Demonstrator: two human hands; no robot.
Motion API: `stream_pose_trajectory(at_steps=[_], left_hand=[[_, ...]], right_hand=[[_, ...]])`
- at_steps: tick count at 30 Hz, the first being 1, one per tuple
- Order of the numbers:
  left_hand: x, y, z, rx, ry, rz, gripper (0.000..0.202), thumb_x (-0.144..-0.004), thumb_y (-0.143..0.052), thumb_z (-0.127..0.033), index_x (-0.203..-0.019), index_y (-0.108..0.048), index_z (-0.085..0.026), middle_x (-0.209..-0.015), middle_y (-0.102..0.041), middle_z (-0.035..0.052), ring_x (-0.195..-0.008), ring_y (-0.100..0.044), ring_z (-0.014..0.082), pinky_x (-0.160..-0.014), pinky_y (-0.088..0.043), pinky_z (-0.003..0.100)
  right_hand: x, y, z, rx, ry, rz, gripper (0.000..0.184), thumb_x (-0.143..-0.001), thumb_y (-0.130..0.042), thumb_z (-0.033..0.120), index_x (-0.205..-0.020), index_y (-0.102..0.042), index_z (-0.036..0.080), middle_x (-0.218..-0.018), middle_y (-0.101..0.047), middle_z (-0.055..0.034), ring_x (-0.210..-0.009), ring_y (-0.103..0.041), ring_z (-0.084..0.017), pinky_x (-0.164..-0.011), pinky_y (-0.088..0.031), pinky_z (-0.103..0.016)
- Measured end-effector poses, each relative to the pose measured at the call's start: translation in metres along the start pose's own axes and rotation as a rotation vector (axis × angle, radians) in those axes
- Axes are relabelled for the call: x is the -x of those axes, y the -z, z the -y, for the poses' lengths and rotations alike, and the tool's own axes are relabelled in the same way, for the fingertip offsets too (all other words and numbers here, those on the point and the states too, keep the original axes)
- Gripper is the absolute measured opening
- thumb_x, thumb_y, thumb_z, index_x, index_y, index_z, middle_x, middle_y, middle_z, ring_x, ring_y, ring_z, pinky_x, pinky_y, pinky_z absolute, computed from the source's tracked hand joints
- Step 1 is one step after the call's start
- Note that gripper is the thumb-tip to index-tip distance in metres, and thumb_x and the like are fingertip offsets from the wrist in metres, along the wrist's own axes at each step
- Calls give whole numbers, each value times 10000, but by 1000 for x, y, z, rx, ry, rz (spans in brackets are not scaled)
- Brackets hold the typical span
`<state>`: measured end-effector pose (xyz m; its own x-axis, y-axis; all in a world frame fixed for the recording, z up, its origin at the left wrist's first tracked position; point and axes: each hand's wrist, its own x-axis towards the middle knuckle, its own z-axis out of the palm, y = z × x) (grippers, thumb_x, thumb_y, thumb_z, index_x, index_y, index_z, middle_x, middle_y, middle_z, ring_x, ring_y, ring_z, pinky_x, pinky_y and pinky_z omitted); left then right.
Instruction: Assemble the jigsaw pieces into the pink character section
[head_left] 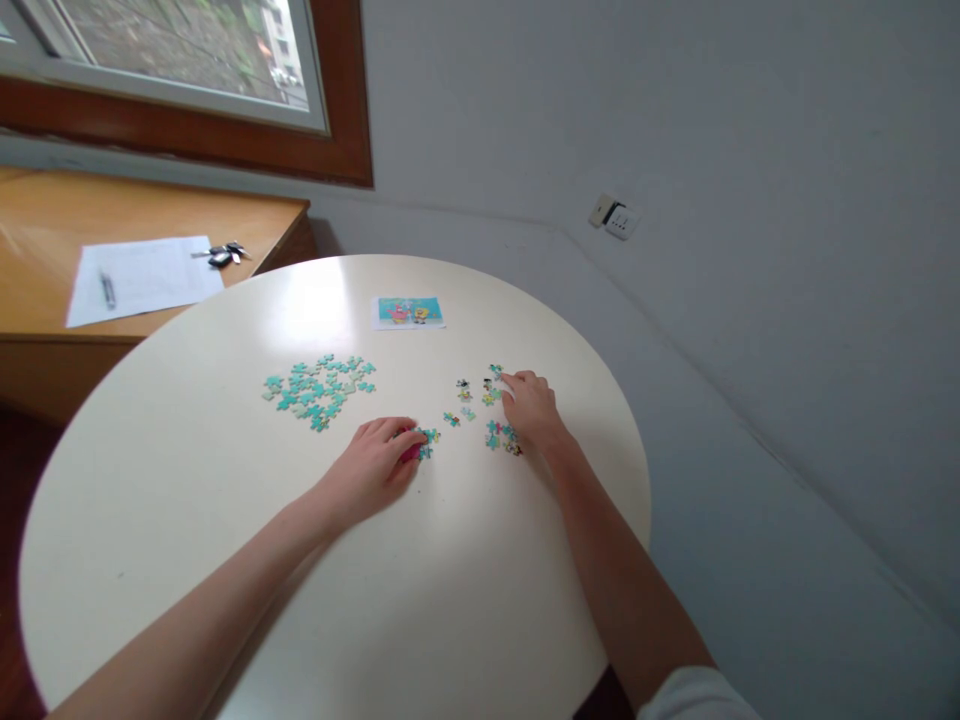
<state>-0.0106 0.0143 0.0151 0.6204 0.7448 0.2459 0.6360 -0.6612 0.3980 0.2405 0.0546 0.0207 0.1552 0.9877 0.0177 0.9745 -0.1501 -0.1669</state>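
My left hand [382, 452] rests on a small cluster of jigsaw pieces [426, 446], its fingers and thumb curled over a pink part. The fingers cover some of that cluster. My right hand [531, 402] reaches over the right side of the table, index finger stretched to the loose jigsaw pieces [489, 396] there, with nothing visible between finger and thumb. Nearer to me, beside the right wrist, lie more jigsaw pieces [495, 436], partly hidden by the hand. A few single pieces [451, 419] lie between the two hands.
A spread-out pile of turquoise jigsaw pieces [319, 390] lies left on the round white table [420, 600]. Behind is a picture card [409, 312] with cartoon figures. A wooden desk [45, 215] holds paper [146, 278], a pen [109, 290] and keys [221, 255]. A wall stands right.
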Motion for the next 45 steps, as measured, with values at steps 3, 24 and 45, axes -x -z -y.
stream_pose_trajectory(at_steps=[3,24,45], left_hand=[[0,0,0,-7,7,10,311,-847,-393,-252,-1050,-617,-180,-1129,-603,133,-1056,-550,259,-914,-435,455],[-1,4,-2,-7,11,32,316,-850,-390,-255,-1042,-629,-180,-1133,-606,128,-1062,-549,260,-923,-432,450],[0,2,0,0,5,11,309,-852,-388,-255,-1029,-632,-188,-1120,-621,113,-1042,-558,251,-909,-439,443]], right_hand=[[1,2,0,-9,-10,8,382,-868,-403,243,-1215,-561,226,-1234,-524,-104,-1103,-474,-272,-911,-373,-394],[-3,1,-5,-103,5,-78,285,-837,-476,232,-1057,-657,219,-1089,-596,-84,-1015,-524,-215,-894,-390,-302],[-4,-2,-7,-135,30,-84,285,-831,-489,196,-1060,-659,198,-1097,-594,-96,-1020,-525,-211,-912,-386,-309]])
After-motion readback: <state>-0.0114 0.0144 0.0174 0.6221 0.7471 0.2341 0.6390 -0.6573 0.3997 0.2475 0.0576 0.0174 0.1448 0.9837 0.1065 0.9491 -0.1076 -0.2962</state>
